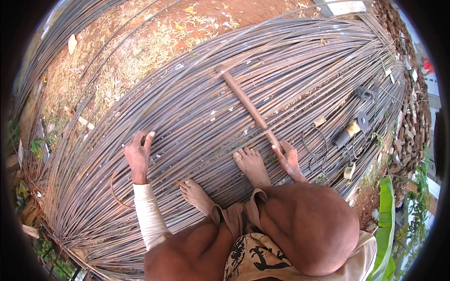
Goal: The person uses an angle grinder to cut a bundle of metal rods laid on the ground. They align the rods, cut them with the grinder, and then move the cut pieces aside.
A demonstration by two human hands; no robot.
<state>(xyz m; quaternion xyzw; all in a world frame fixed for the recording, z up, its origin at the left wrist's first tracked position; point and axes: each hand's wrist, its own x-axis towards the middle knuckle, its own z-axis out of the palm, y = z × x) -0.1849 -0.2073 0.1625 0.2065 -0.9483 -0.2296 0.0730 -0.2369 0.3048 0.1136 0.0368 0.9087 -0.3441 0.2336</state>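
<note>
Long steel rods point(187, 93) form a wide, rust-streaked layer beneath my bare feet point(253, 168). My left hand point(139, 152), below a white sleeve, rests on the rods with curled fingers; what they hold, if anything, is unclear. My right hand point(287, 157) is closed round the lower end of a rusty pipe point(246, 103), which lies diagonally across the rods and reaches up past the middle of the view. A thin curved rusty piece point(115, 185) lies below my left hand.
A yellow-and-black power tool with a dark disc point(351, 131) lies among cables point(313, 138) at the right. Dry leaves and red soil point(154, 37) show beyond the rods. Broken rubble point(403, 140) runs along the right edge, with a large green leaf point(385, 215) below.
</note>
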